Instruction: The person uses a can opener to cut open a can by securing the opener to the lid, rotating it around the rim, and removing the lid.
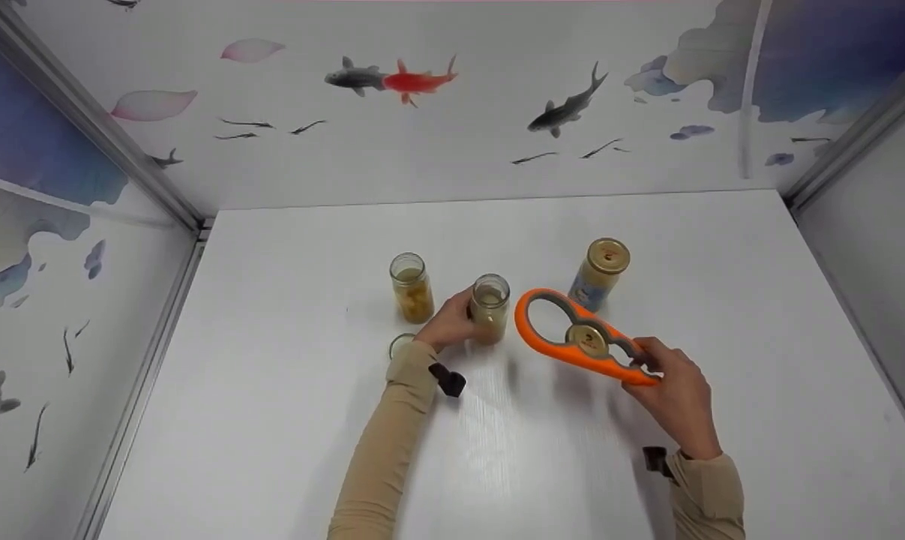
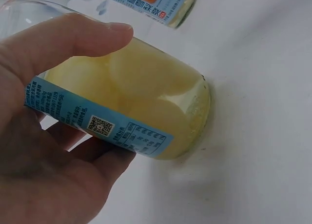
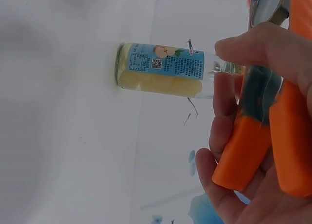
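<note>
My left hand (image 1: 452, 322) grips an open glass jar (image 1: 489, 319) of pale fruit pieces in liquid. In the left wrist view, the thumb lies over this jar (image 2: 146, 87) and the fingers wrap beneath its blue label. My right hand (image 1: 673, 390) holds an orange and grey jar opener (image 1: 553, 350) by its handle end, raised above the table. A gold lid (image 1: 588, 340) sits inside one of the opener's rings. In the right wrist view, fingers and thumb curl round the orange handles (image 3: 243, 151).
Left of the gripped jar stands another open jar (image 1: 412, 295) with yellow fruit. A round lid (image 1: 401, 345) lies beside my left wrist, partly covered. Behind the opener, a closed jar (image 1: 600, 270) with a gold lid stands on the white table (image 1: 272, 420). Patterned walls (image 1: 452, 150) border the table.
</note>
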A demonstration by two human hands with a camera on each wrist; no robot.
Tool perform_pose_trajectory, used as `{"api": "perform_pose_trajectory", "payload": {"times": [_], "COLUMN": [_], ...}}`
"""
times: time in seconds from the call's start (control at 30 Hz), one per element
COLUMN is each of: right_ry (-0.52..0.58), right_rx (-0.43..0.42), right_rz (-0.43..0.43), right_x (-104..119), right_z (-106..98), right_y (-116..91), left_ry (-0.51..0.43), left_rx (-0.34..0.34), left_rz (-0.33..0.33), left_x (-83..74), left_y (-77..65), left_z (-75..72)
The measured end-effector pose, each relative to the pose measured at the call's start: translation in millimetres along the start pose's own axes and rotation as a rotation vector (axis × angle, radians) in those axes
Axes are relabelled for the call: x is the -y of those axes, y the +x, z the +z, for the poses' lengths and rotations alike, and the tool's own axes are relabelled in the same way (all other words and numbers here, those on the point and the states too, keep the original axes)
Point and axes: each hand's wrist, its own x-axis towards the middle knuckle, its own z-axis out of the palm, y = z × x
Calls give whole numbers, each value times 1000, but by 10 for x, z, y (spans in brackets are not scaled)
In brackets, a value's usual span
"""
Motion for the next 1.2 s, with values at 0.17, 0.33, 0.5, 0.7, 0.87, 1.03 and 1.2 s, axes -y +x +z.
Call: {"api": "perform_pose_trajectory", "payload": {"times": [0.17, 0.33, 0.5, 0.7, 0.87, 1.03, 1.2], "right_ry": [4, -5, -8, -5, -11, -3, -1], "right_rx": [25, 27, 23, 55, 57, 60, 63], "right_rz": [25, 18, -6, 17, 23, 21, 32], "right_x": [13, 14, 12, 34, 45, 42, 38], "right_z": [6, 24, 42, 60, 78, 96, 101], "right_y": [1, -11, -25, -21, -27, -42, -61], "left_ry": [32, 58, 55, 23, 42, 117, 84], "left_rx": [-20, -27, -28, -51, -56, -73, -77], "left_rz": [-25, -29, -63, -79, -73, -87, -107], "left_x": [-21, -55, -58, -42, -36, -27, -7], "left_y": [46, 96, 158, 201, 208, 183, 107], "left_z": [-11, -17, -32, -42, -33, -25, -19]}}
